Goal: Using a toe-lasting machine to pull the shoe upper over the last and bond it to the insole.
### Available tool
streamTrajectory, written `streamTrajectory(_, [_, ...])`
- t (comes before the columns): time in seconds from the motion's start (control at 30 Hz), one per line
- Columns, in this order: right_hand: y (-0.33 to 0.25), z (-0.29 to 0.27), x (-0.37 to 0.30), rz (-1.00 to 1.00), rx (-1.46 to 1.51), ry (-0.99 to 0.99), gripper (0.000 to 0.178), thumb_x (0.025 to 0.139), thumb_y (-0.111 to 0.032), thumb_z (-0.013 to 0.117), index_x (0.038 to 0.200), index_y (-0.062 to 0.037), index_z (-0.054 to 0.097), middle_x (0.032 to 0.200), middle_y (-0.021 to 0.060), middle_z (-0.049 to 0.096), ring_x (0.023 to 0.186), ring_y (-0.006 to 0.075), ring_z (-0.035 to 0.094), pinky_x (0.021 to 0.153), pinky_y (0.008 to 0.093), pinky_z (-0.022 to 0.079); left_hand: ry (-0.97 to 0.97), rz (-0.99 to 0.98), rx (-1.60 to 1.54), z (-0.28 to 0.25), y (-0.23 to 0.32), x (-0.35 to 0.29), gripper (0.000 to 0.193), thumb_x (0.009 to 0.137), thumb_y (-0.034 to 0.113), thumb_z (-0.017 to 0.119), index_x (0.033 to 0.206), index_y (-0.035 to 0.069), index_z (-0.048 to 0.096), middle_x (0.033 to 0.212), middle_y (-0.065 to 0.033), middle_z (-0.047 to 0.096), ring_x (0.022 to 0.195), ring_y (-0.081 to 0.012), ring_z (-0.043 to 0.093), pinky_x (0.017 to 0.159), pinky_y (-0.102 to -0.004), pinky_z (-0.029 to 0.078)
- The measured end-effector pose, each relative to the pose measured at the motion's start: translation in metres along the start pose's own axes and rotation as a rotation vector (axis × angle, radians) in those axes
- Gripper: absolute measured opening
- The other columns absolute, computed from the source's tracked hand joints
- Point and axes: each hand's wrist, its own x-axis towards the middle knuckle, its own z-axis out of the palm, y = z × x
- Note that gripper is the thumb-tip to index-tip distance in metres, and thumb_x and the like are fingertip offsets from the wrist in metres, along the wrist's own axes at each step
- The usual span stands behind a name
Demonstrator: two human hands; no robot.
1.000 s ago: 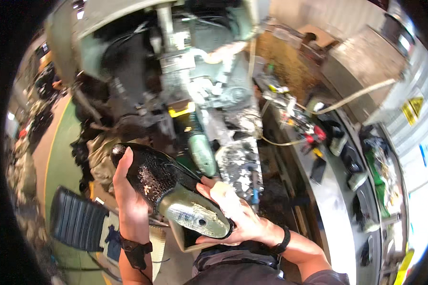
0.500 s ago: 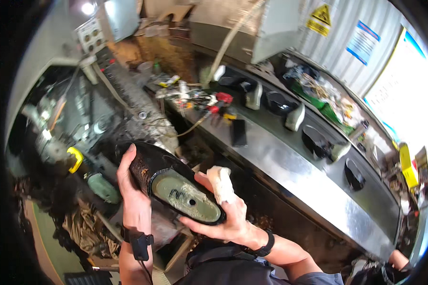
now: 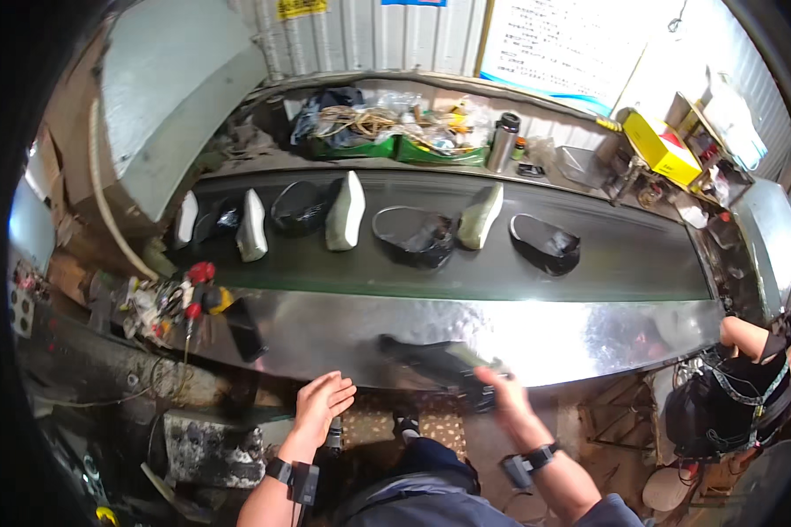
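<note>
My right hand (image 3: pixel 504 400) grips one end of a black shoe upper (image 3: pixel 431 358) on a greenish last. Motion smears it over the front of the shiny metal ledge (image 3: pixel 580 329). To its left my left hand (image 3: pixel 323 404) is empty, fingers stretched out, near the ledge's front edge. Behind the ledge a dark conveyor belt (image 3: pixel 343 274) carries several white soles, such as one white sole (image 3: pixel 346 212), alternating with black shoe uppers, among them one black upper (image 3: pixel 545 244) at the row's right end.
On the ledge's left lie a black flat phone-like object (image 3: pixel 246 329) and a red tool (image 3: pixel 200 272) beside clutter. Green trays (image 3: pixel 439 151), a steel flask (image 3: pixel 504 140) and a yellow box (image 3: pixel 659 147) line the back. Another person's arm (image 3: pixel 747 338) shows at right.
My view has swung right to the belt. My left hand has let go of the black shoe upper. The right hand has carried it over the ledge.
</note>
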Motion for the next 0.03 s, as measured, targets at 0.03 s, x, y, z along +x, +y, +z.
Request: streamTrajectory(0.03, [-0.0087, -0.0067, 0.0092, 0.045, 0.056, -0.024, 0.072, 0.084, -0.036, 0.081, 0.141, -0.0023, 0.052, 0.130, 0.0159, 0.063, 0.120, 0.0282, 0.062, 0.108, 0.0392, 0.045, -0.029, 0.034, 0.112, 0.0109, 0.0003, 0.0062, 0.071, 0.090, 0.046, 0.073, 0.137, -0.003, 0.052, 0.132, -0.0133, 0.063, 0.130, -0.0370, 0.056, 0.114, -0.0502, 0.042])
